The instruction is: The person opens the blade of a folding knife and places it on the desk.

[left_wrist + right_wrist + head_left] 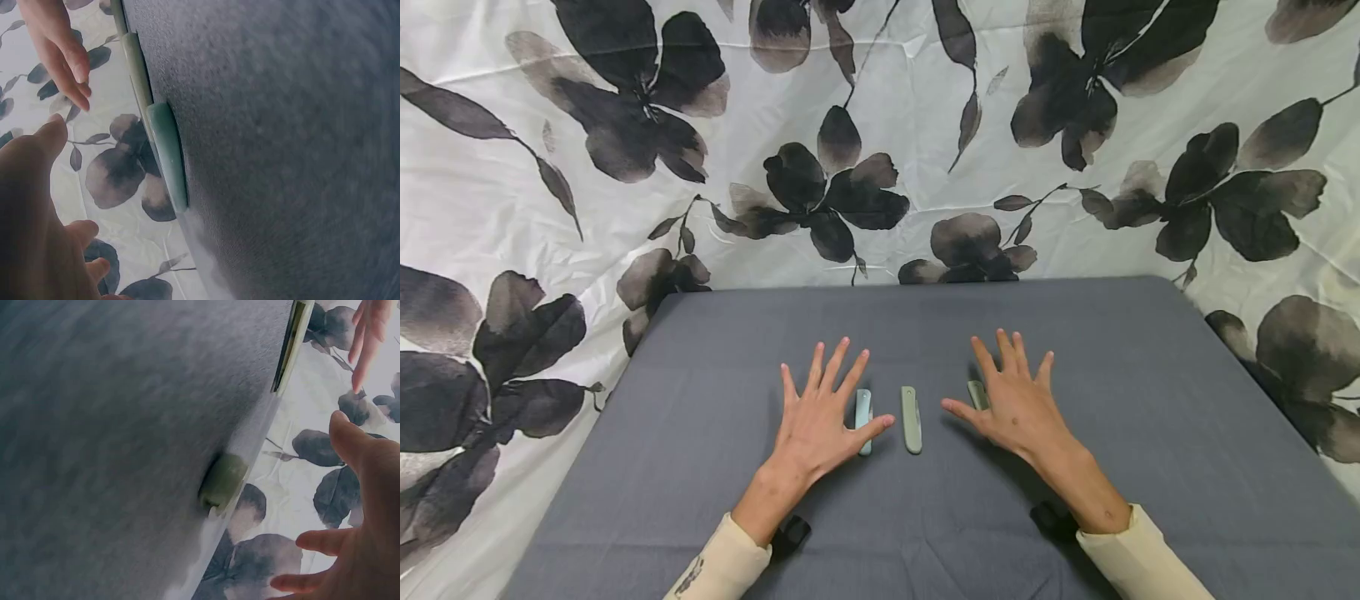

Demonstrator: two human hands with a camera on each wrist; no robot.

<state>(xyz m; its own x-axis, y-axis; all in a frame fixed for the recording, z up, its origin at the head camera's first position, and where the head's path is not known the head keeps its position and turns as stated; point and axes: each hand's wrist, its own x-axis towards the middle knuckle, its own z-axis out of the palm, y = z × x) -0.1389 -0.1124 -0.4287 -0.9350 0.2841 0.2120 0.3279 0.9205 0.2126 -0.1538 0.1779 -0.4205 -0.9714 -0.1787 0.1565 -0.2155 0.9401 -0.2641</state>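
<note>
Three folded pocket knives lie on the grey cloth, spaced in a row. The light blue knife (863, 403) is at the left, partly covered by the thumb of my left hand (817, 425), which hovers over the table with fingers spread. In the middle lies the pale green knife (911, 421), a strip of metal showing along its side. The olive green knife (977, 394) at the right is mostly hidden behind my right hand (1018, 410), also raised with spread fingers. Neither hand holds anything. Both wrist views show a gap between hand and knives: light blue (167, 153), olive (224, 481).
A grey cloth (700, 350) covers the table, slightly wrinkled near the front. Behind and beside it hangs a white sheet (940, 192) with dark flower prints. A dark wrist device (791, 534) sits under the left forearm, another (1054, 522) under the right.
</note>
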